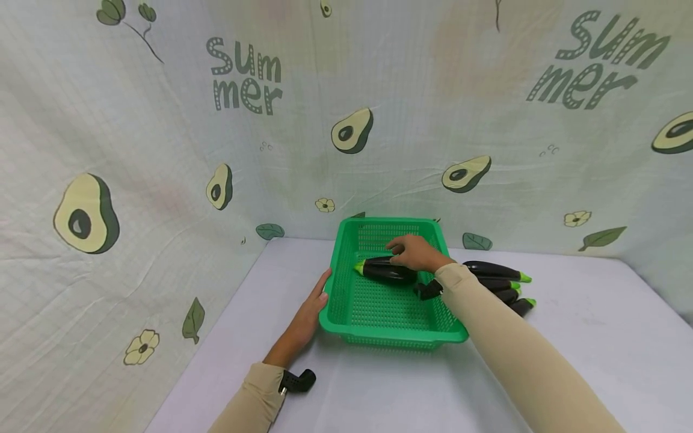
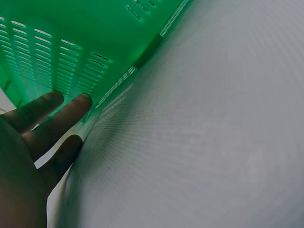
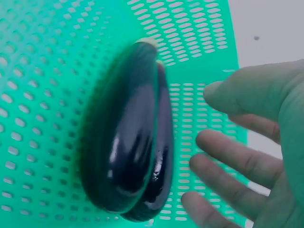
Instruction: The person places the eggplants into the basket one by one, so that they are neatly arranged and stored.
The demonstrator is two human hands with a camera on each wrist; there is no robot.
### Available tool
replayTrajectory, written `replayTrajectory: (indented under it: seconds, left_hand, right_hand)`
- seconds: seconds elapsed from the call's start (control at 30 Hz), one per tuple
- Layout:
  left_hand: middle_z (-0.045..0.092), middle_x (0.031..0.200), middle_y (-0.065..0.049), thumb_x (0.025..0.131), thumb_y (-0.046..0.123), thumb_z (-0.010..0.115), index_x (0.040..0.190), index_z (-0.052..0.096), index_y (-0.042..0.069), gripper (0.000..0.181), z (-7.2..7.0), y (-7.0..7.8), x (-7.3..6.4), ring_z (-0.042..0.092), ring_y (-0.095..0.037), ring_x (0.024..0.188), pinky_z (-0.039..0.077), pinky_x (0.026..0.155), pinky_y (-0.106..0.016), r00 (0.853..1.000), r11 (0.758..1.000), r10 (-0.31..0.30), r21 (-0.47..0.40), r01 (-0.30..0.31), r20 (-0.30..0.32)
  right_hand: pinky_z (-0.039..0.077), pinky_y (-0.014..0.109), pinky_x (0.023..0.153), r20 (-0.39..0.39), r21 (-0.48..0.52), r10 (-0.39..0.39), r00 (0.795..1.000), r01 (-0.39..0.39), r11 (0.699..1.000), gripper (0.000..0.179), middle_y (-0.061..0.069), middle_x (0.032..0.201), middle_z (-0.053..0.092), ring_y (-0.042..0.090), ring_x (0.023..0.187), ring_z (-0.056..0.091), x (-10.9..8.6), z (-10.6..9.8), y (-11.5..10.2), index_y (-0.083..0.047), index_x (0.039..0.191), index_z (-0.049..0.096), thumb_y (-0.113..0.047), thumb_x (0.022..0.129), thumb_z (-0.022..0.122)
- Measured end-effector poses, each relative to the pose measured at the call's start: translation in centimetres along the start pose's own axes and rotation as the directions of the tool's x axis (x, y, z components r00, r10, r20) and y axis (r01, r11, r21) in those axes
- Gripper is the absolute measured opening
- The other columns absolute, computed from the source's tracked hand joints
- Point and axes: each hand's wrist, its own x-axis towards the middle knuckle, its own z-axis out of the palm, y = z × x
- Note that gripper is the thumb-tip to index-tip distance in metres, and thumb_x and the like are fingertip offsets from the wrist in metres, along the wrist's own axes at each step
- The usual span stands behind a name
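Two dark purple eggplants lie side by side in a green plastic basket [image 1: 390,331]; the right wrist view shows the nearer eggplant [image 3: 121,133] and the slimmer-looking eggplant [image 3: 164,142] beside it. Over them in the head view is my right hand [image 1: 414,252], its fingers apart and holding nothing. The right wrist view has a gap between those fingertips [image 3: 204,140] and the eggplants. My left hand [image 1: 310,310] is at the basket's left side, fingers extended, with the fingertips [image 2: 83,102] against the slotted outer wall in the left wrist view.
Several more eggplants [image 1: 495,270] lie on the white-covered table [image 1: 585,319] just right of the basket, partly hidden behind my right sleeve [image 1: 503,331]. A printed cloth [image 1: 400,78] with avocados and lettering hangs behind the table and along its left.
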Motion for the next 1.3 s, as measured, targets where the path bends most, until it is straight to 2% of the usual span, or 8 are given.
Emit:
replayTrajectory:
  seconds: [0.17, 0.27, 0.4, 0.5, 0.6, 0.77, 1.0, 1.3]
  left_hand:
    - [0.013, 0.167, -0.002, 0.109, 0.034, 0.026, 0.163, 0.013, 0.026, 0.056, 0.1, 0.1, -0.1, 0.010, -0.023, 0.152, 0.011, 0.118, -0.055, 1.000, 1.000, -0.004, -0.014, 0.004, 0.003]
    - [0.012, 0.167, -0.004, 0.110, 0.033, 0.026, 0.163, 0.013, 0.023, 0.056, 0.1, 0.1, -0.1, 0.009, -0.025, 0.152, 0.010, 0.118, -0.056, 1.000, 1.000, 0.006, -0.022, -0.006, 0.005]
    - [0.010, 0.167, -0.010, 0.110, 0.026, 0.025, 0.163, 0.011, 0.015, 0.055, -0.1, 1.9, -0.4, 0.008, -0.028, 0.152, 0.010, 0.118, -0.057, 1.000, 1.000, -0.008, -0.019, 0.008, 0.029]
    - [0.010, 0.166, -0.015, 0.110, 0.019, 0.025, 0.162, 0.011, 0.007, 0.055, -0.3, 3.3, -0.6, 0.008, -0.032, 0.152, 0.010, 0.118, -0.057, 0.999, 1.000, -0.026, -0.017, 0.027, 0.043]
    - [0.009, 0.166, -0.015, 0.110, 0.018, 0.024, 0.162, 0.010, 0.007, 0.055, -0.2, 2.4, -0.4, 0.007, -0.033, 0.151, 0.010, 0.117, -0.058, 0.999, 1.000, -0.025, -0.013, 0.025, 0.034]
    - [0.011, 0.167, -0.009, 0.110, 0.025, 0.023, 0.163, 0.011, 0.017, 0.054, 0.0, 0.4, -0.1, 0.009, -0.028, 0.152, 0.010, 0.117, -0.057, 1.000, 1.000, -0.005, -0.007, 0.006, 0.010]
    - [0.011, 0.167, -0.007, 0.110, 0.030, 0.024, 0.163, 0.013, 0.019, 0.055, 0.1, 0.1, -0.1, 0.008, -0.027, 0.152, 0.008, 0.118, -0.055, 1.000, 0.999, 0.024, -0.026, -0.024, 0.002]
    - [0.006, 0.167, -0.014, 0.110, 0.018, 0.021, 0.162, 0.007, 0.009, 0.054, 0.0, 0.1, 0.2, 0.005, -0.032, 0.152, 0.007, 0.118, -0.056, 1.000, 1.000, -0.001, -0.020, 0.001, 0.013]
  right_hand:
    - [0.055, 0.048, 0.083, -0.067, 0.034, 0.043, 0.997, -0.041, 0.999, 0.038, 0.026, 0.126, 0.063, 0.039, 0.110, 0.063, -1.0, -1.1, 0.0, 0.002, 0.133, 0.061, -0.013, 0.098, 0.062]
    - [0.053, 0.050, 0.086, -0.088, 0.071, 0.054, 0.995, -0.048, 0.996, 0.039, 0.025, 0.129, 0.061, 0.039, 0.112, 0.062, -1.8, -1.9, -0.2, 0.001, 0.134, 0.061, -0.017, 0.099, 0.061]
    - [0.051, 0.053, 0.091, -0.110, 0.111, 0.059, 0.992, -0.047, 0.993, 0.040, 0.024, 0.134, 0.058, 0.039, 0.116, 0.060, -3.2, -2.8, -0.5, -0.002, 0.136, 0.060, -0.022, 0.101, 0.061]
    - [0.052, 0.052, 0.091, -0.126, 0.141, 0.088, 0.988, -0.070, 0.988, 0.041, 0.022, 0.133, 0.060, 0.036, 0.112, 0.062, -4.2, -3.2, -0.4, -0.004, 0.137, 0.060, -0.023, 0.101, 0.061]
    - [0.053, 0.050, 0.089, -0.130, 0.185, 0.123, 0.984, -0.098, 0.978, 0.044, 0.024, 0.132, 0.060, 0.035, 0.108, 0.065, -5.0, -3.6, -0.3, -0.002, 0.139, 0.057, -0.024, 0.101, 0.060]
    - [0.053, 0.049, 0.091, -0.133, 0.269, 0.147, 0.980, -0.107, 0.957, 0.048, 0.027, 0.133, 0.058, 0.040, 0.112, 0.063, -6.6, -4.5, 0.3, 0.001, 0.143, 0.052, -0.025, 0.102, 0.059]
    - [0.055, 0.046, 0.088, -0.204, 0.354, 0.183, 0.962, -0.102, 0.930, 0.052, 0.024, 0.133, 0.059, 0.040, 0.115, 0.062, -9.5, -5.5, 1.1, -0.002, 0.141, 0.052, -0.034, 0.101, 0.061]
    - [0.052, 0.049, 0.092, -0.270, 0.326, 0.295, 0.916, -0.202, 0.924, 0.058, 0.021, 0.133, 0.060, 0.035, 0.115, 0.062, -12.7, -5.7, 1.7, -0.004, 0.142, 0.054, -0.046, 0.101, 0.056]
